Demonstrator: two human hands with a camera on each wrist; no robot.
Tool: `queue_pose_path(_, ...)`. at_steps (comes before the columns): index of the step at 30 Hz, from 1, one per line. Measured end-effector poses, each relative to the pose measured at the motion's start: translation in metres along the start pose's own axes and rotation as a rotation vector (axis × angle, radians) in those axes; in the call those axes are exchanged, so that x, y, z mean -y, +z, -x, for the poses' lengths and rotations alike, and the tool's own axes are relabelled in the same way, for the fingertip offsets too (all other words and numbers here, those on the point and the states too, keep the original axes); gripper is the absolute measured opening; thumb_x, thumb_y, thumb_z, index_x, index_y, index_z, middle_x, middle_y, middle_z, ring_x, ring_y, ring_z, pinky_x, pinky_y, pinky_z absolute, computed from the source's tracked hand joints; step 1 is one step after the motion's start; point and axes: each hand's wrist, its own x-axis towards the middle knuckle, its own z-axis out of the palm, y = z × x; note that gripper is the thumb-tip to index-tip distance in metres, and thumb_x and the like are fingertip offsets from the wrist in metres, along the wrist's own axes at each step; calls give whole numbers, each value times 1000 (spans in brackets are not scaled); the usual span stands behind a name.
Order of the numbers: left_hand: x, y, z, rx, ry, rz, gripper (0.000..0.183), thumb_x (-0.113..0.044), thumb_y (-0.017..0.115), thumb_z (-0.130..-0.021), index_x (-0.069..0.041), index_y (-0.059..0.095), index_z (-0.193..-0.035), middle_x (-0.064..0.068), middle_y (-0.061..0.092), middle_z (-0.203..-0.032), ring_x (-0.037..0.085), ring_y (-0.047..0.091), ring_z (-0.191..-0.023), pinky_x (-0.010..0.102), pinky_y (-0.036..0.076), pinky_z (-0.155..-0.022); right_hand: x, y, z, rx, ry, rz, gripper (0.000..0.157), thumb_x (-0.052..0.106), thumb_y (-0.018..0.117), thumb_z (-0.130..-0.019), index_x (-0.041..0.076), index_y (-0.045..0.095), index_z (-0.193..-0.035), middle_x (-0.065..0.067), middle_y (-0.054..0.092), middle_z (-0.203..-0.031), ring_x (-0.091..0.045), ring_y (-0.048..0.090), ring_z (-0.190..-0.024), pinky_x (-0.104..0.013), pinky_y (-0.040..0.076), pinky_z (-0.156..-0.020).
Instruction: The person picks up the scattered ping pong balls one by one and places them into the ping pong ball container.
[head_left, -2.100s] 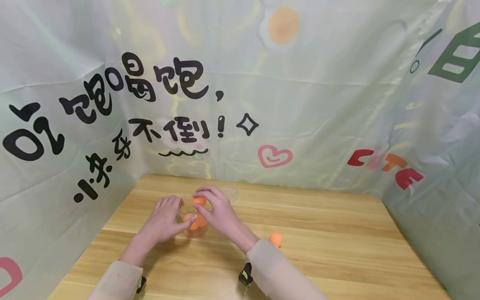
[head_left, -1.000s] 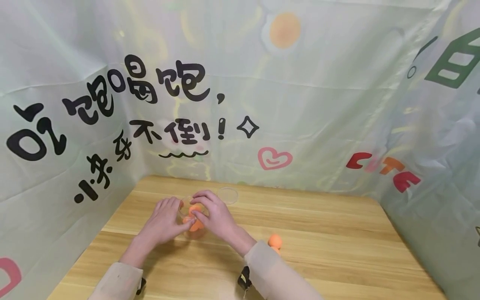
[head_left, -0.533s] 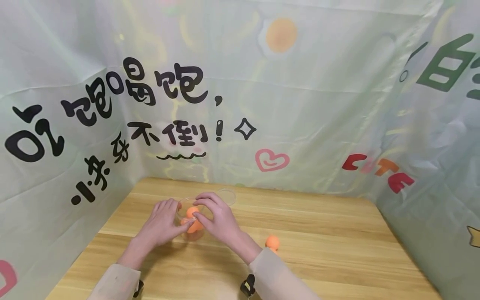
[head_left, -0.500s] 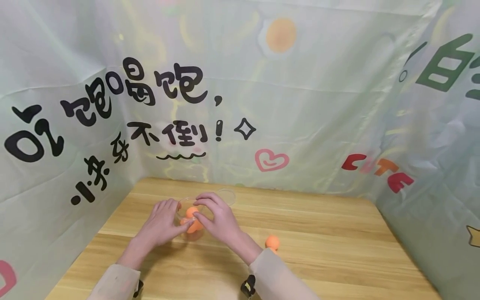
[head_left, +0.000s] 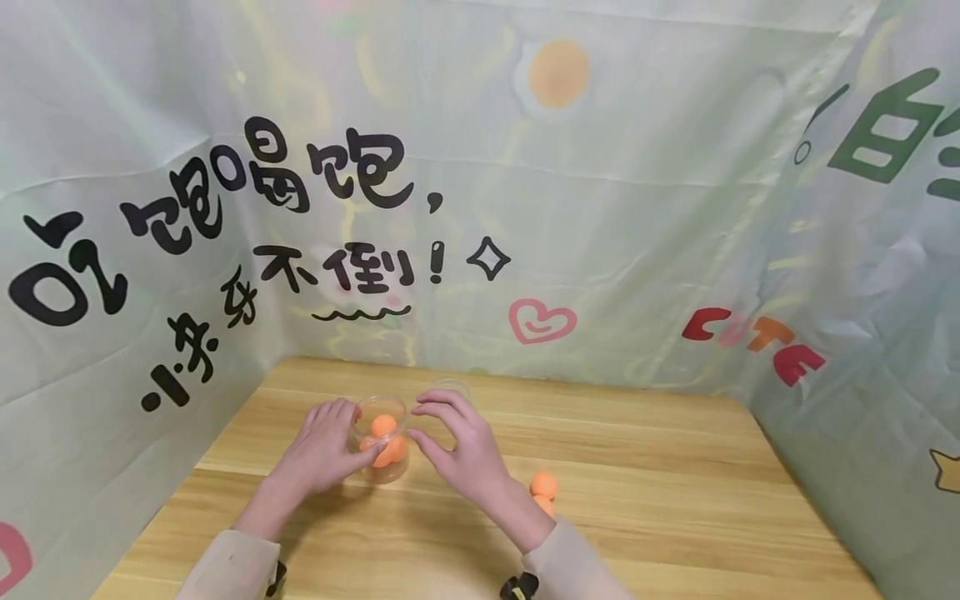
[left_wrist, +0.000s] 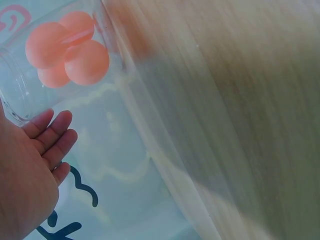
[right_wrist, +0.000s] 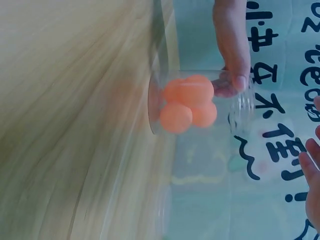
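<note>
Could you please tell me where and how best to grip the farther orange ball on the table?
I'd likely pinch the farther orange ball across its left and right sides, from above: it's round, and the nearer ball lies close on the near side.

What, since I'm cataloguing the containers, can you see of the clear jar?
The clear jar is a see-through cylinder, glass or plastic, with a ridged neck and no lid on. It stands roughly upright on the wooden table, at least four orange balls inside. The left hand grips it near the rim; the right hand is close but apart.
</note>
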Motion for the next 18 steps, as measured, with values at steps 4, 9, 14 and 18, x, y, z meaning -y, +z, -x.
queue_pose_path(4,0,0,0,1,-1,-6,63,-60,70,-91,-3,59,-114,5,57,-104,32,54,-109,56,37,-109,2,-9,4,-6,21,-2,28,4,83,-86,3,70,-112,-13,67,-122,-25,65,-118,-29,52,-103)
queue_pose_path(9,0,0,1,5,-3,-4,64,-60,71,-90,-3,59,-115,6,57,-105,33,54,-111,56,36,-108,2,-19,13,0,34,7,28,4,84,-86,3,71,-111,-12,67,-122,-25,66,-116,-29,53,-102)
queue_pose_path(14,0,0,1,4,-2,-7,63,-60,70,-91,-3,58,-115,6,57,-107,33,54,-112,57,36,-109,0,-29,25,15,50,41,29,5,84,-85,5,71,-110,-12,67,-123,-26,66,-115,-28,54,-100)
queue_pose_path(18,0,0,1,-1,-3,-3,60,-58,71,-91,-4,58,-113,6,57,-106,33,53,-110,57,35,-108,-3,-37,34,37,74,50,28,5,84,-86,5,71,-111,-9,66,-124,-26,66,-116,-26,53,-101)
